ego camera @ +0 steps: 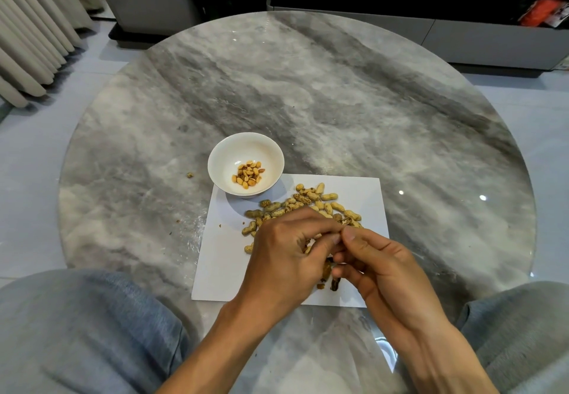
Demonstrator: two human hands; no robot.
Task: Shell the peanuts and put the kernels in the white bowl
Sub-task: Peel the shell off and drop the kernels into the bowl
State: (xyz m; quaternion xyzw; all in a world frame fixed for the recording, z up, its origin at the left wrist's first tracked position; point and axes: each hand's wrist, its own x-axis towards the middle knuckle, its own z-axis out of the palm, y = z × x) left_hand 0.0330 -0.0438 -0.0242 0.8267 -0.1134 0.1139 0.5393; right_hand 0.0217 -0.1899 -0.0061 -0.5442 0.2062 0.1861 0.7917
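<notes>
While both hands meet above a rectangular sheet of white paper (221,270), the left hand (286,258) and the right hand (378,267) curl their fingers inward and pinch a single tan peanut between them; the nut itself is mostly hidden by the fingertips. Dark, shrivelled bits of shell (334,282) lie on the paper just under the hands.

Just beyond the knuckles, a loose heap of unshelled peanuts (308,202) spreads across the paper, their pods bumpy, waisted and pale brown, some with darker blotches. At the far left corner of the sheet stands a small round white bowl (221,156), smooth and glossy like porcelain, partly on the paper. A small cluster of golden shelled kernels (248,173) lies at its bottom.

Everything rests on a large round table (338,91) with a polished, grey-veined marble top that reflects light. A few crumbs dot the stone left of the bowl. The person's knees, in soft grey fabric, frame the near edge.
</notes>
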